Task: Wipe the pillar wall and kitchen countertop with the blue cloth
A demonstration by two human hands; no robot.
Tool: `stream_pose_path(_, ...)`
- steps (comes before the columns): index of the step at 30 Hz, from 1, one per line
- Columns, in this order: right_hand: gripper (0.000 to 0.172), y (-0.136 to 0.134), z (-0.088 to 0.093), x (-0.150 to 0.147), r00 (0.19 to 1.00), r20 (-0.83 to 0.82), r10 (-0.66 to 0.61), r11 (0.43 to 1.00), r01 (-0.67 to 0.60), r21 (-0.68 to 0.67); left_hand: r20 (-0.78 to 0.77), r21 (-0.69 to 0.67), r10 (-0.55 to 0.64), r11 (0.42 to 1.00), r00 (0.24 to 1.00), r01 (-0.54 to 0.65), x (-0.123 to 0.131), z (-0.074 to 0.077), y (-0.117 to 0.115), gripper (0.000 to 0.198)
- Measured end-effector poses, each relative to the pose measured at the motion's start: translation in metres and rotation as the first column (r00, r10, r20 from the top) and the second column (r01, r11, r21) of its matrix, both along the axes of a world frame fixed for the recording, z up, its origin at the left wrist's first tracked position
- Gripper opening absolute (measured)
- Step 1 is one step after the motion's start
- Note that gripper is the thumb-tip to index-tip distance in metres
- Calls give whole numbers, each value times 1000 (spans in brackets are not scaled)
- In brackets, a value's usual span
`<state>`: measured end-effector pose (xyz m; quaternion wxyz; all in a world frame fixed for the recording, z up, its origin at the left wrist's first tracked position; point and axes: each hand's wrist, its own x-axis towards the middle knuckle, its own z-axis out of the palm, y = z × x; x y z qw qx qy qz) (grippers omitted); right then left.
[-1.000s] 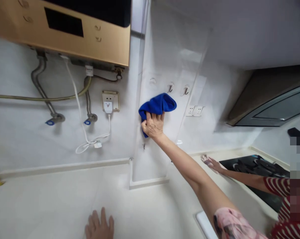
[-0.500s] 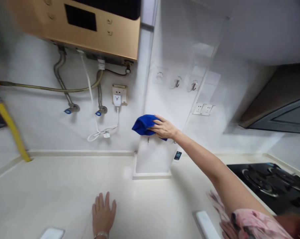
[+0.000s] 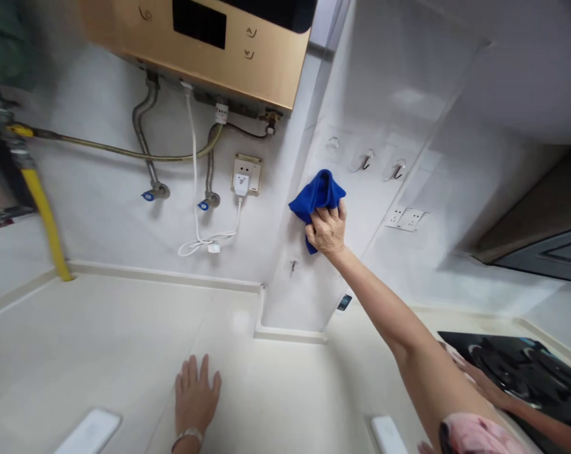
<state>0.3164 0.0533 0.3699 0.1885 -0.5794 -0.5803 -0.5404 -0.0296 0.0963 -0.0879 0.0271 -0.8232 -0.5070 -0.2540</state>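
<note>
Here, right hand [image 3: 327,233] grips cloth [image 3: 308,198]; white tag [image 3: 221,113] illegible.

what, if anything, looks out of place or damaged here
Mostly the thin white power cable: its slack hangs in an untidy loop below the gold-framed white wall socket. I see no spill or damage around the crumpled blue cloth.

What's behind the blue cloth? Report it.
Pale wall shows around the blue cloth, held in the right hand. Whatever lies directly behind the cloth is covered and cannot be seen.
</note>
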Motion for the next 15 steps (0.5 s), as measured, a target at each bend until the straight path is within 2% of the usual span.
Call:
stream_pose_path(2,40,12,-10,-3,994,79,74,994,-67,-89,2,-7,7,1000,1000,-7,0,2,0,65)
stream_pose_path(5,39,14,-16,1,960,212,182,964,-131,-233,23,-24,11,1000,1000,-10,1,4,-1,65)
stream_pose_path(10,42,-2,-4,17,919,288,269,918,-154,-366,72,-41,7,999,997,-4,0,0,-1,63)
stream_pose_path(12,44,-10,-4,21,952,236,193,946,-116,-303,85,-27,-1,1000,996,3,0,-1,0,63)
stream_pose_path(15,52,-19,-20,23,999,23,-43,998,44,-35,87,-37,10,999,996,-7,0,2,-1,64)
